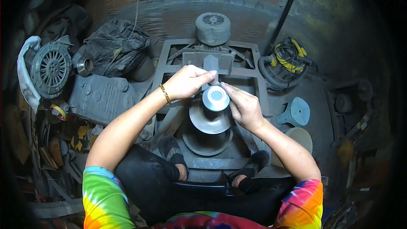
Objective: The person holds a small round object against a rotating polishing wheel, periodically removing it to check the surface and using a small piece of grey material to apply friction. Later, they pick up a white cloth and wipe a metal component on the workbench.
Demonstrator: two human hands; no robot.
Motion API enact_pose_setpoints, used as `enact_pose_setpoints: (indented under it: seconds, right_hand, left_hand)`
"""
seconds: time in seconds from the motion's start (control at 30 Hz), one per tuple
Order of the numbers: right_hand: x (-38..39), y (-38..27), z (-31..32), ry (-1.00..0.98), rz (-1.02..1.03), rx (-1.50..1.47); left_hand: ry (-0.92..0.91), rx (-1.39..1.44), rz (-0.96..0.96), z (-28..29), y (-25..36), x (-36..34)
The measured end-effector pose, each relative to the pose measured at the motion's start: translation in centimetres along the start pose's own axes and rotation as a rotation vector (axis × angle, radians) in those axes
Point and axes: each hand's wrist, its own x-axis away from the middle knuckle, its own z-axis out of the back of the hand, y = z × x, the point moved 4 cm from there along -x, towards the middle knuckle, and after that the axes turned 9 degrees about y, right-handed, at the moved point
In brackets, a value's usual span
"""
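My left hand [196, 81], with a gold bracelet at its wrist, comes in from the left, thumb and fingers pinched together. My right hand [246, 107] meets it from the right, its fingers bent and closed. Between the fingertips of both hands shows a small, thin grey metal piece [216, 81], mostly hidden by the fingers. Just below it sits the pale round hub [217, 96] of a grinding or polishing machine. Under the hub is a shiny, blurred metal disc [210, 119], with a larger dark round wheel [207, 145] lower down.
Behind my hands stands a dusty electric motor [213, 29] on a metal frame [254, 57]. A blower [51, 70] and a grey casing [101, 97] stand left. On the right are a yellow-and-black vacuum [288, 61], a blue stool [296, 112] and a pale bucket [302, 139]. My feet flank the machine.
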Motion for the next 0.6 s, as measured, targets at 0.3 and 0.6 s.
enact_pose_setpoints:
  seconds: [0.3, 0.6]
  right_hand:
    - [0.2, 0.5, -0.4, -0.027, -0.144, -0.047]
    - [0.1, 0.6, 0.0, -0.051, -0.215, -0.095]
  left_hand:
    - [0.077, 0.035, -0.021, -0.1, -2.0, -0.3]
    - [0.019, 0.104, 0.063, -0.6, -1.8, 0.0]
